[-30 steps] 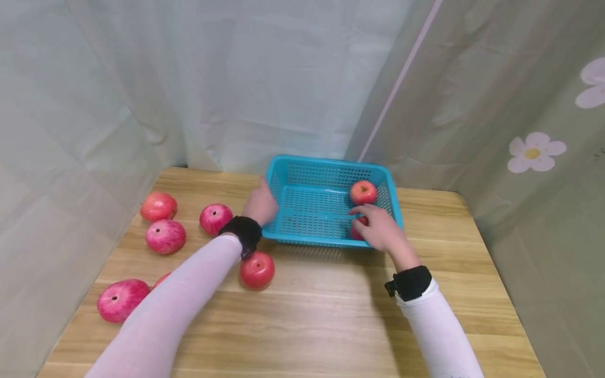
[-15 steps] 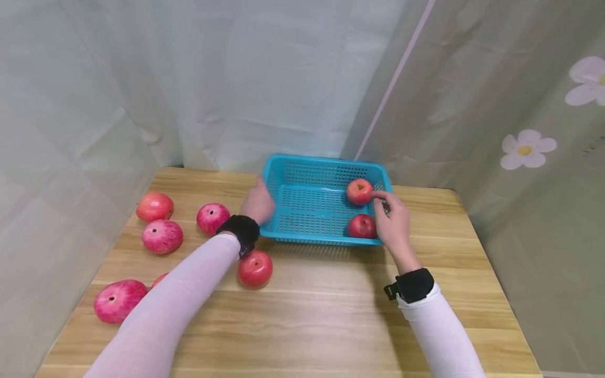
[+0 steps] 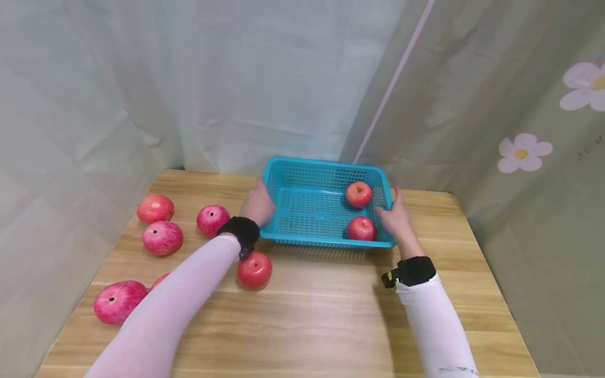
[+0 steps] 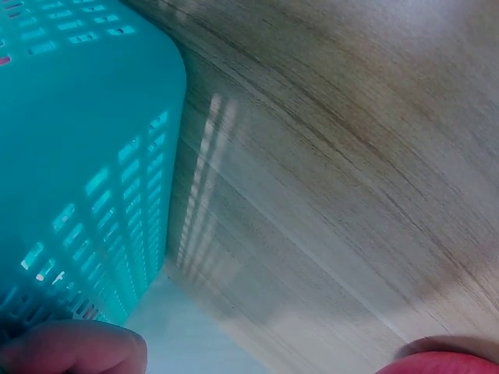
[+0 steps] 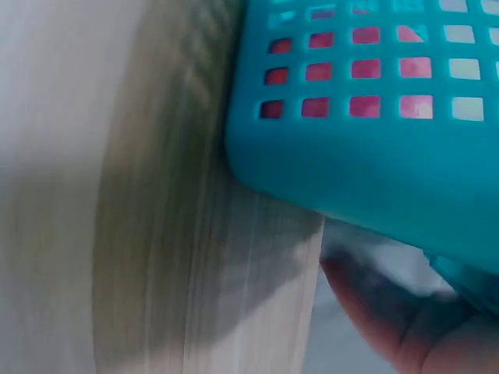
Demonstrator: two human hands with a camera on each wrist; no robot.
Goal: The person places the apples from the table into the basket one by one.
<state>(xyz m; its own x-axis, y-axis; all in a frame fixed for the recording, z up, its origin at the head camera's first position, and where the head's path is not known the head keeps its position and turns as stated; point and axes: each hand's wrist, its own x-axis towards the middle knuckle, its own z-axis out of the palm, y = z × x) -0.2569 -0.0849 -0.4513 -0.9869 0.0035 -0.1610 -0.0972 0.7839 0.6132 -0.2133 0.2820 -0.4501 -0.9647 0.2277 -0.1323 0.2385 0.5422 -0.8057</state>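
Blue basket [image 3: 326, 242] lies lengthwise between two hands

At the left of the frame, a red fruit [image 3: 155, 208] and a streaked magenta fruit [image 3: 163, 238] sit close together on the wooden surface [image 3: 321, 325]. Nearer the basket are a pink fruit [image 3: 213, 220] and, below it, a glossy red fruit [image 3: 254, 270].

The left hand [image 3: 258, 206] is at the basket's left short side. Its grip appears curled over the rim; the left wrist view shows a digit against the outer wall, but the thumb is hidden.

The basket stands upright at centre, its long axis running left to right, straight from one hand to the other. At its right end sit an upper apple [image 3: 358, 195] and a lower apple [image 3: 361, 229], so that end is probably heavier.

The right hand [image 3: 397, 219], nearer both apples, straddles the right rim. Its grip is spread, thumb inside and forefinger outside, holding neither apple; how firmly it meets the basket is unclear.
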